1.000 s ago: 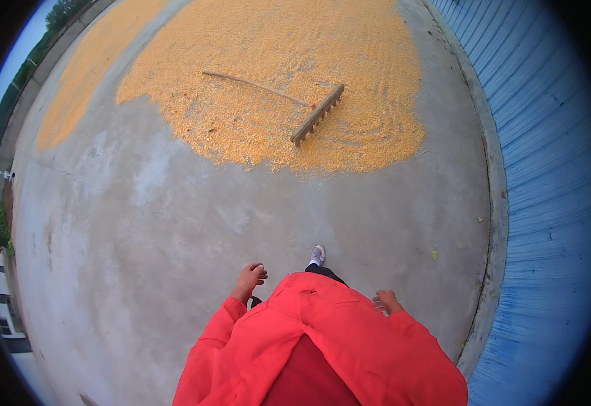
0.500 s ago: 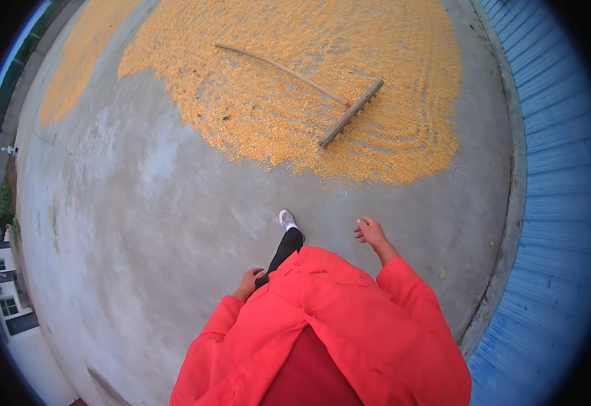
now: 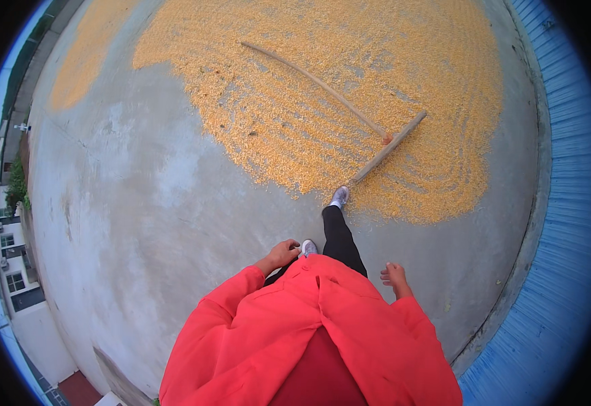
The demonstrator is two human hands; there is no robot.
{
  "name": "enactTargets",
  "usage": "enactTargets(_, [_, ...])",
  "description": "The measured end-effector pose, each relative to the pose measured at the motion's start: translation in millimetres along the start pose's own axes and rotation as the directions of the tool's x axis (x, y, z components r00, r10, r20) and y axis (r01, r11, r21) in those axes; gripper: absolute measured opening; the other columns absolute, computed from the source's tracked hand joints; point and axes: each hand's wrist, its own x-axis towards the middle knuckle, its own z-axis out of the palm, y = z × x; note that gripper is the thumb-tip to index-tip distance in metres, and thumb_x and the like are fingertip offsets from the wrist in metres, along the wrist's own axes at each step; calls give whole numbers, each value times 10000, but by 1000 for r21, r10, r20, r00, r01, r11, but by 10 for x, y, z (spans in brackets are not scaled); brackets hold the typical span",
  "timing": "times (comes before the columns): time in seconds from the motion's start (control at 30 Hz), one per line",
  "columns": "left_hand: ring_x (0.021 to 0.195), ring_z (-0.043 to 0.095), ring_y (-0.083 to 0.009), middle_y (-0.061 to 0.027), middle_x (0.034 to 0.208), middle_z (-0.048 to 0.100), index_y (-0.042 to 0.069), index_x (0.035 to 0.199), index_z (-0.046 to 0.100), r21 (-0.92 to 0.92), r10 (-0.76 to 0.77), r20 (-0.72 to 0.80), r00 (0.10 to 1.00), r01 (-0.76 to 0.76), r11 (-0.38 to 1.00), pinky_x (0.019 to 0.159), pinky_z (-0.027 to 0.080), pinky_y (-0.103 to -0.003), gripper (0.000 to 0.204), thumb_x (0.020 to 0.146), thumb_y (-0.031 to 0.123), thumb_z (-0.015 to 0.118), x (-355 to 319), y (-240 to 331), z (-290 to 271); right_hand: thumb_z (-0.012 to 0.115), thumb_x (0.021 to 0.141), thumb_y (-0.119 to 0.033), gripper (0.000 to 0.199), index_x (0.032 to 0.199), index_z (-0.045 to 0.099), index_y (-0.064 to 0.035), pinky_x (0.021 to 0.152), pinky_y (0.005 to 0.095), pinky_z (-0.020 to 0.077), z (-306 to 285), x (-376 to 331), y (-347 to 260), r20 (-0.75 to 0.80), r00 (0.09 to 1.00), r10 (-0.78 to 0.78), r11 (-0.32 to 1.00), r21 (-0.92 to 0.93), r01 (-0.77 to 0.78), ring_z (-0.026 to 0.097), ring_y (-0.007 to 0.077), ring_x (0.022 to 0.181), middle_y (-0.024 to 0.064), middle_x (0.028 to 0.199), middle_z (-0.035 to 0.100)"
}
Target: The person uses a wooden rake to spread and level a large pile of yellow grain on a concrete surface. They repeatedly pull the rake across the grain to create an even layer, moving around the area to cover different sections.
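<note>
Rake teeth: out of sight under the head of the rake (image 3: 389, 148); only its wooden bar and long handle (image 3: 324, 84) show clearly.
Rake joint: a small reddish patch, too blurred to make out.
Corn: the wide yellow spread (image 3: 390, 54) is cut off by the top edge, as is the second strip (image 3: 85, 61) at upper left.
Rear shoe: the heel of this shoe (image 3: 309, 248) is hidden by the red jacket (image 3: 275, 325).
Front shoe: this shoe (image 3: 340, 196) is at the bar's near end; whether they touch, I cannot tell.
Blue wall: the wall (image 3: 566, 203) on the right fades into the dark rim.
Left hand: this hand (image 3: 284, 253) hangs just beside the rear shoe, fingers loosely curled but unclenched, palm hidden.
Right hand: this hand (image 3: 394, 274) hangs beside the jacket, fingers bent and slack, palm hard to see.
Rake from fingers: it lies on the corn, ahead of both hands and well apart from them, its handle slanting away to upper left.
</note>
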Motion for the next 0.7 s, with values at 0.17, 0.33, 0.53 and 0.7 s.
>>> enactTargets(0.17, [936,556,-289,-181,998,582,24,1045,551,10,-85,54,995,84,996,815,432,-350,381,763,279,536,472,350,-269,466,826,-283,334,1048,506,-36,494,319,484,9,617,-966,21,999,34,998,-61,-33,592,195,626,114,814,603])
enactTargets(0.33, [959,508,-309,-142,1010,556,54,1004,569,383,44,-134,990,11,924,838,408,-383,343,730,262,573,998,634,-632,487,816,-271,311,1006,529,-28,464,289,469,7,1385,-2153,18,997,-80,985,-150,82,587,155,599,100,760,606])
enactTargets(0.53, [990,465,-299,-130,1013,525,43,962,572,416,109,-143,984,-40,909,872,375,-379,309,716,227,598,1819,638,-925,549,765,-314,428,1062,544,-5,677,311,471,238,2456,-3222,-57,944,-324,892,-349,286,602,227,775,148,874,614])
enactTargets(0.7, [1098,400,-281,-107,1098,477,72,981,559,536,191,-113,975,-101,838,908,328,-403,316,704,222,595,2637,509,-1234,576,743,-365,506,1094,522,-5,816,343,423,677,3266,-3998,-154,902,-403,826,-486,286,565,293,920,179,985,589])
